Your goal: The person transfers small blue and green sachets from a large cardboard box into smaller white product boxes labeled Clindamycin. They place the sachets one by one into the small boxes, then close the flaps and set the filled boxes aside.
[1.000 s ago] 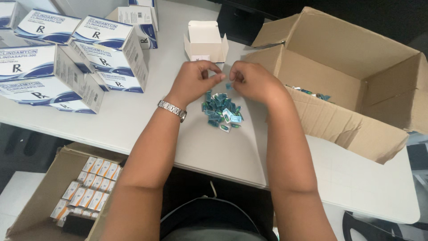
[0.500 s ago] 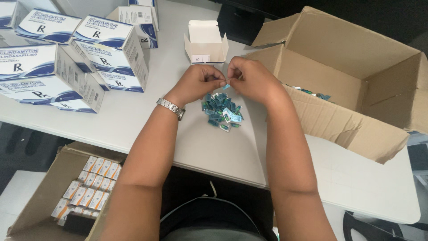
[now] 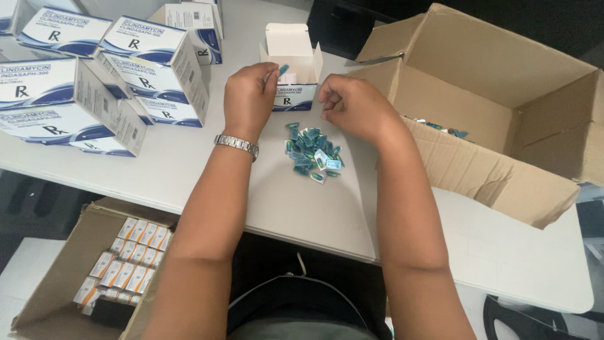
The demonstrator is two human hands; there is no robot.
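Pinching a small teal packet [image 3: 284, 68] in left hand [image 3: 250, 97] over open white carton [image 3: 290, 70]; right hand [image 3: 352, 106] curled, contents unclear; white table [image 3: 503, 252], cardboard box [image 3: 503, 113].

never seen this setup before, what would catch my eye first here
Two bare forearms reach up the middle of the white table, the left hand pinching a small teal piece at a little open white carton and the right hand curled beside it. Just below the hands lies a heap of teal blister pieces. A big open cardboard box fills the right side, and stacked white-and-blue cartons the left.
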